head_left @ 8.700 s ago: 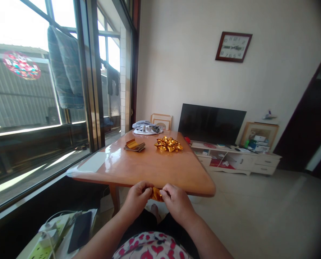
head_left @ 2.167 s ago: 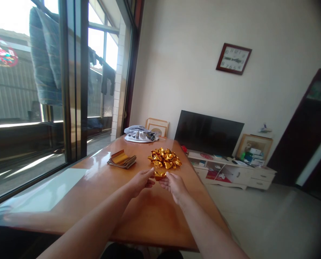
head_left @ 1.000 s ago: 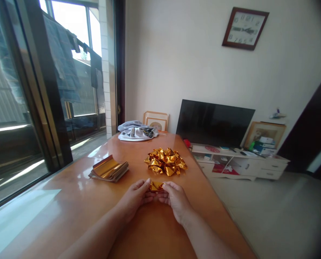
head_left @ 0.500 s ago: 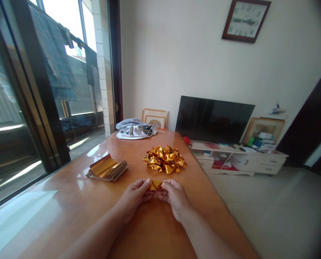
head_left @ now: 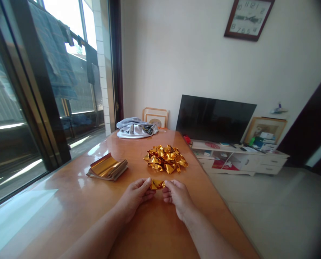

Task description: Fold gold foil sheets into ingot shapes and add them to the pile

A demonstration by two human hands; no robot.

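Note:
A small folded gold foil piece (head_left: 157,184) is pinched between my left hand (head_left: 137,196) and my right hand (head_left: 178,198), just above the wooden table (head_left: 138,237). Each hand grips one end with thumb and fingertips. Just beyond them lies a pile of folded gold foil pieces (head_left: 165,158). A stack of flat gold foil sheets (head_left: 108,169) rests to the left of my hands, its top sheet curling up.
A crumpled grey and white cloth (head_left: 135,128) lies at the table's far end. A large window (head_left: 28,90) runs along the left. A dark TV (head_left: 215,118) sits on a low white cabinet (head_left: 238,162) to the right, and a clock (head_left: 248,18) hangs on the wall.
Over the last second my hands stay at the same spot on the table, working the small gold piece; my right hand has shifted slightly down and right. Earlier I held it near my lap.

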